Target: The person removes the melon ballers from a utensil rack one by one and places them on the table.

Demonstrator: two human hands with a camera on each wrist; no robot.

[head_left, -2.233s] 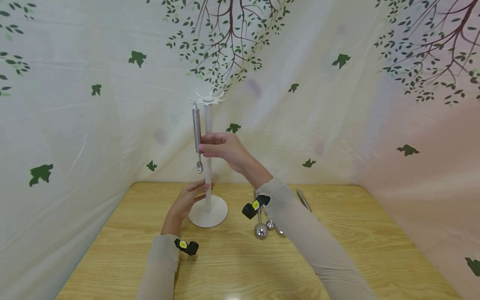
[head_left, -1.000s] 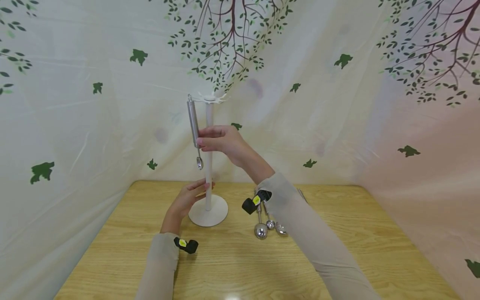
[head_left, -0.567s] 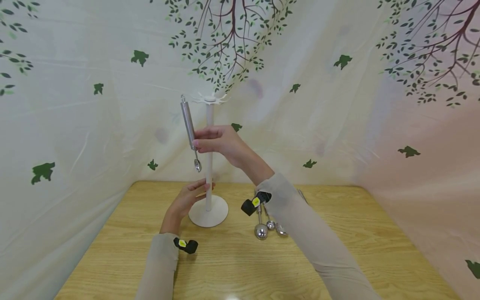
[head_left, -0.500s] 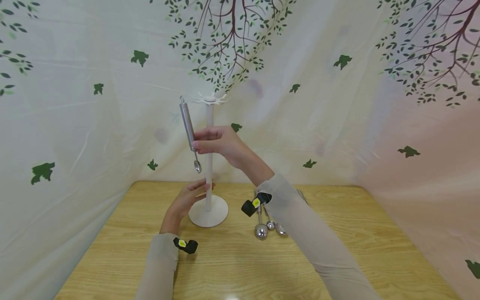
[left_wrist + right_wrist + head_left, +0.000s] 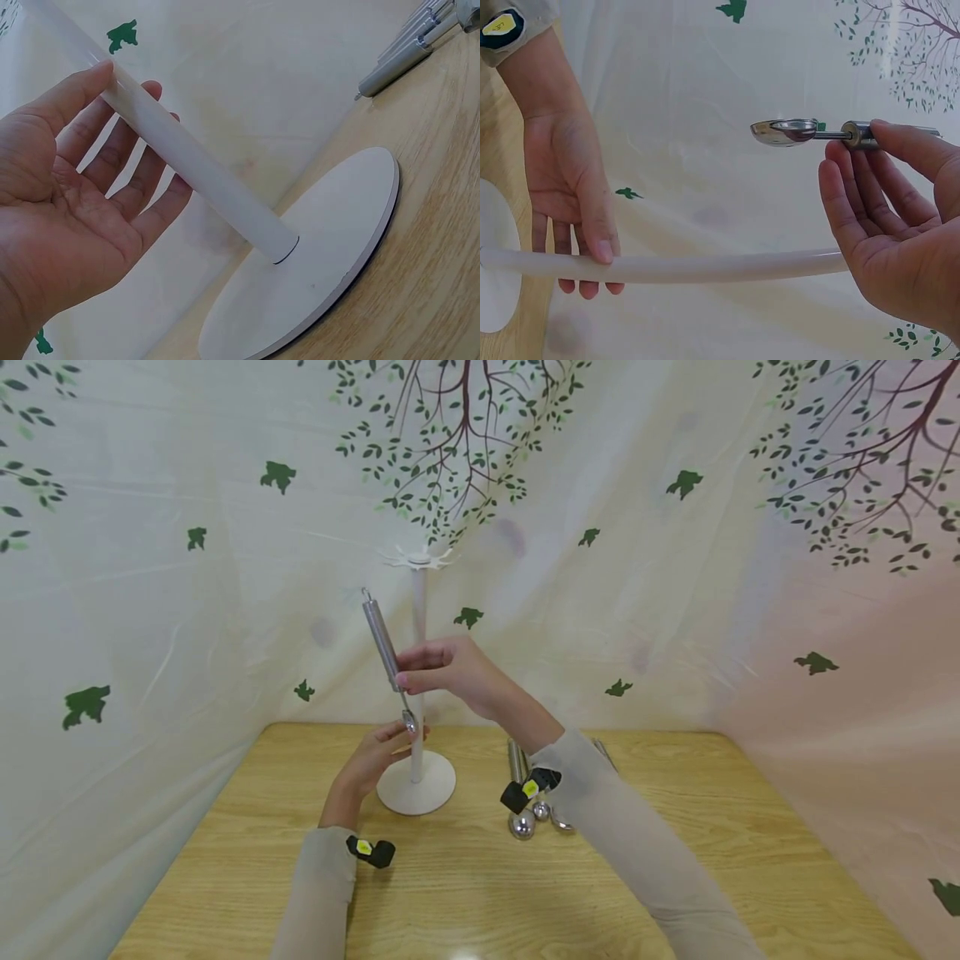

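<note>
My right hand (image 5: 467, 675) pinches a melon baller (image 5: 382, 641) by the lower end of its steel handle. Its hanging loop points up and to the left, apart from the stand's top. The small steel bowl (image 5: 784, 133) shows clearly in the right wrist view. Behind it rises a white utensil stand (image 5: 420, 602) with a crown of hooks (image 5: 418, 560) and a round base (image 5: 397, 800). My left hand (image 5: 369, 760) holds the pole low down. In the left wrist view, the thumb lies on the pole (image 5: 202, 176) and the fingers reach behind it.
Several steel utensils lie right of the stand, among them a round-bowled scoop (image 5: 522, 825), partly hidden by my right forearm. They rest on the wooden table (image 5: 420, 893). A pale curtain (image 5: 225, 627) with printed leaves closes off the back and sides.
The melon baller, at the stand's hooks earlier, has come away to the left and then down, its handle now tilted more. My right hand moved with it; the left hand and stand stayed put.
</note>
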